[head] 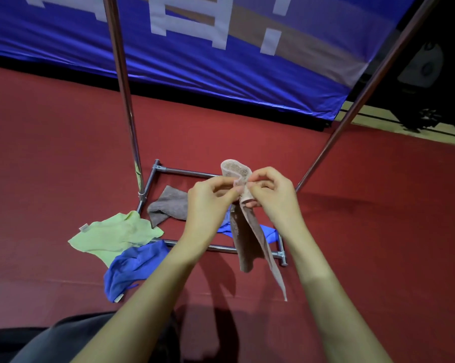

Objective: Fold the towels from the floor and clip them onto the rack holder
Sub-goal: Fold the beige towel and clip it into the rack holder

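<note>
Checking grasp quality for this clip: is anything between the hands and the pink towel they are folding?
Nothing visible. The left hand and right hand both pinch the pink towel directly near its top, and the rest hangs free above the floor.

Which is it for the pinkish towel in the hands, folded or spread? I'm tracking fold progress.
Partly folded: the pinkish towel is doubled over at its top, pinched there by the left hand and right hand, its layers hanging loose, uneven.
</note>
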The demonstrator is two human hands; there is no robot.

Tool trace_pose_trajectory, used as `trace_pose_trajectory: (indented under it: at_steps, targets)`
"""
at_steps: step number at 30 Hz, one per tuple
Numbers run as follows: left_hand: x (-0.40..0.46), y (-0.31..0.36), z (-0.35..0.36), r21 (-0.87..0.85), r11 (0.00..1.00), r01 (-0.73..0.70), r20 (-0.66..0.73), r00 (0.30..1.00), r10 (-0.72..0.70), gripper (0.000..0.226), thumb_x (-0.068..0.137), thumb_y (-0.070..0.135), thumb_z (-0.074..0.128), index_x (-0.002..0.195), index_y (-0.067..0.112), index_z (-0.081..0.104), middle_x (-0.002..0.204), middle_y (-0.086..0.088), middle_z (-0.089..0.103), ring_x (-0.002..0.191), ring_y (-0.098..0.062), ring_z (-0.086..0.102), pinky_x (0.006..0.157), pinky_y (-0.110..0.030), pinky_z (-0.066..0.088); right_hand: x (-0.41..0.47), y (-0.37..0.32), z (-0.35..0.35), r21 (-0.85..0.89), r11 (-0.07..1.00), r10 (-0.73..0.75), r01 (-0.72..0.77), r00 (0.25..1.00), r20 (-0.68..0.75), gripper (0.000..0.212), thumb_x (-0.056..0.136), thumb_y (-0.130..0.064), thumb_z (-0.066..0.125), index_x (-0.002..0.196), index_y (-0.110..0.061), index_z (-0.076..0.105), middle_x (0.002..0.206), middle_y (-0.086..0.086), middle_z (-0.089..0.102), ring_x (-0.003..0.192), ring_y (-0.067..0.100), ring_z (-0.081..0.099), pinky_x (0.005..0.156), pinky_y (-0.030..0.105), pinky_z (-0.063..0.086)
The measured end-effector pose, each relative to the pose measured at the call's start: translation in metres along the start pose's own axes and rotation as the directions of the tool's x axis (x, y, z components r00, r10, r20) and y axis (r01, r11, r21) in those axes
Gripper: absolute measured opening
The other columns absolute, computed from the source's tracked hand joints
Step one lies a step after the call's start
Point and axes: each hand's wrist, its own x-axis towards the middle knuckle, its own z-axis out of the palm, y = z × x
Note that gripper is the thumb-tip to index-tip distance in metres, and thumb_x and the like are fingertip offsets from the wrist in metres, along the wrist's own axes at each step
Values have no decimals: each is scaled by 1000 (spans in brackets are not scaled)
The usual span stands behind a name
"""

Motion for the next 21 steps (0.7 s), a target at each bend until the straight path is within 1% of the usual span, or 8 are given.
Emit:
trace_pose_trajectory:
  at_steps: [2, 7, 9, 12, 16, 18, 19, 21]
  targets:
    - [-1, 2, -2, 57, 998, -36, 11, 999, 35, 9, 79, 15, 72, 88, 15, 74, 82, 3, 75, 77, -2, 69, 78, -24, 54, 1, -1, 0, -1, 1000, 6, -6, 1000, 18, 14, 87, 3, 53, 81, -7, 62, 68, 7, 60, 53, 8, 62, 59, 24, 58]
    - [1, 8, -10, 114, 992, -62, -5, 998, 63, 10, 79, 19, 71, 87, 21, 76, 78, 13, 71, 78, 0, 66, 81, -22, 51, -2, -3, -8, 35, 999, 3, -8, 990, 139, 33, 90, 11, 39, 95, -10, 65, 87, 7, 66, 66, 5, 66, 64, 19, 57]
    - [0, 10, -10, 104, 993, -59, 11, 998, 58, 10, 79, 17, 71, 87, 21, 76, 78, 13, 71, 79, 0, 66, 81, -21, 50, -2, -3, -9, -2, 1000, -18, 19, 992, 129, 35, 86, 12, 45, 89, -16, 66, 84, 6, 67, 66, 2, 65, 66, 19, 56]
    - [-2, 11, -8, 71, 995, -74, 40, 997, 71, 10, 79, 15, 71, 87, 19, 76, 81, 11, 72, 81, 0, 66, 82, -21, 50, 0, -2, -7, -83, 992, -92, 97, 994, 54, 24, 81, 2, 62, 76, -21, 68, 70, -8, 68, 67, 4, 62, 68, 24, 54]
    - [-3, 16, -11, 55, 995, -88, 79, 993, 83, 11, 77, 20, 73, 83, 29, 73, 83, 20, 70, 82, 7, 65, 82, -15, 49, 3, -6, -6, -177, 968, -179, 178, 984, 10, 22, 78, -4, 66, 69, -24, 66, 63, -14, 67, 63, -2, 60, 63, 13, 45]
    - [-3, 16, -12, 86, 992, -93, 70, 994, 87, 14, 73, 19, 77, 83, 28, 73, 83, 18, 71, 80, 6, 65, 81, -15, 50, 3, -5, -3, -265, 947, -190, 180, 982, -12, 19, 76, -11, 68, 67, -27, 65, 68, -8, 69, 67, 5, 63, 65, 22, 47]
    - [-2, 15, -12, 106, 989, -101, 58, 994, 95, 14, 73, 18, 77, 85, 24, 73, 84, 15, 72, 80, 4, 66, 83, -19, 51, 3, -3, -2, -296, 939, -188, 176, 982, -11, 15, 76, -15, 69, 68, -27, 65, 72, -5, 70, 70, 9, 64, 67, 29, 49]
    - [0, 11, -14, 141, 982, -126, 48, 992, 121, 11, 77, 18, 74, 88, 20, 74, 86, 8, 74, 82, -4, 68, 86, -32, 53, 3, -2, 0, -321, 932, -177, 168, 984, 4, 6, 75, -21, 70, 71, -24, 66, 78, -2, 71, 72, 13, 64, 68, 35, 50]
